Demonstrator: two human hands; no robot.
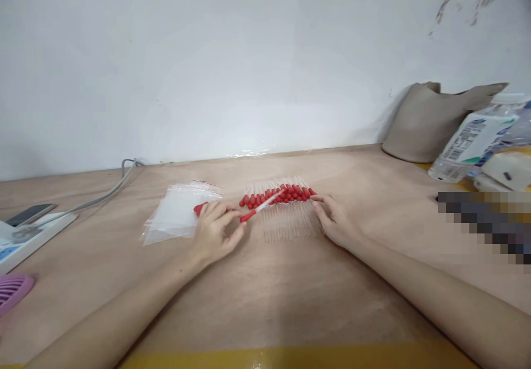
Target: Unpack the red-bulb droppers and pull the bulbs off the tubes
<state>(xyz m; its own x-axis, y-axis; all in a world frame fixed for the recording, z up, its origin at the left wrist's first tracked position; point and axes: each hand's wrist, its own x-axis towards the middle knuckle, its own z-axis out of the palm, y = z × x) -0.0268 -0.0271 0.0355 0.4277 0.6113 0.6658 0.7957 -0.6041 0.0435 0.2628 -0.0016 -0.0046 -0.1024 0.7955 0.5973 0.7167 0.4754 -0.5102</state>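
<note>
My left hand (216,226) is closed in a pinch on a dropper (261,205), a thin clear tube with a red bulb. The bulb end is near my thumb, and the tube slants up to the right over a row of similar droppers (290,193). In the row, red bulbs crowd along the middle, with clear tubes pointing away and toward me. My right hand (335,221) is at the row's right end, thumb and forefinger closed about the last dropper there. Another red piece (199,209) shows behind my left fingers; its full shape is hidden.
Clear zip bags (172,214) lie stacked behind my left hand. At left are a power strip (45,242), a cable (110,195), a phone (31,214) and a pink slatted object (14,291). At right stand a grey-brown bag (431,123) and a plastic bottle (473,142).
</note>
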